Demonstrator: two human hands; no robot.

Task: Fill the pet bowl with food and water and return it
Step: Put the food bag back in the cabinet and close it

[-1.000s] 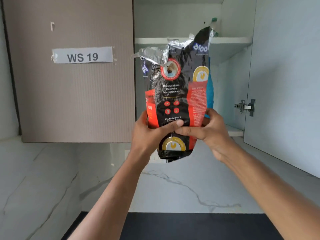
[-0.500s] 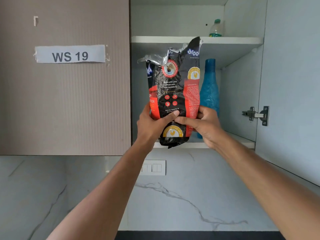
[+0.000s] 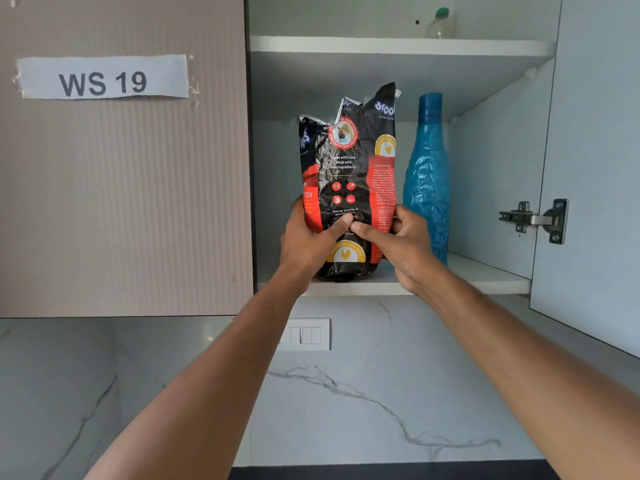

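Since the bag is right at the cupboard's lower shelf, here's how I'd handle this bit:

Food bag: the black and red food bag point(image 3: 349, 188) stands upright in the middle of the frame, bottom at or just over the front edge of the lower shelf point(image 3: 485, 275). Can't tell if it's resting there or hanging in the grip.

Left hand: the left hand point(image 3: 308, 244) is wrapped round the bag's lower left side, thumb across the front.

Right hand: the right hand point(image 3: 398, 244) grips the lower right side the same way, thumb nearly meeting the other one.

Bag top: torn open and crumpled, foil showing. I'd keep it upright the whole way, since tipping would probably spill kibble.

Neighbour: a blue bottle point(image 3: 429, 174) stands just right of the bag, close to the right knuckles. Looks tall and tippy, so move straight in or out, not sideways.

Clearance: the upper shelf point(image 3: 398, 46) is above the bag top with room to spare, so height shouldn't be an issue.

Door: the open cupboard door point(image 3: 595, 150) hangs at the right of the frame; mind your head.

Bowl: not in view, so no idea how full it is.

Counter: just a dark strip of counter point(image 3: 391, 472) at the bottom edge.
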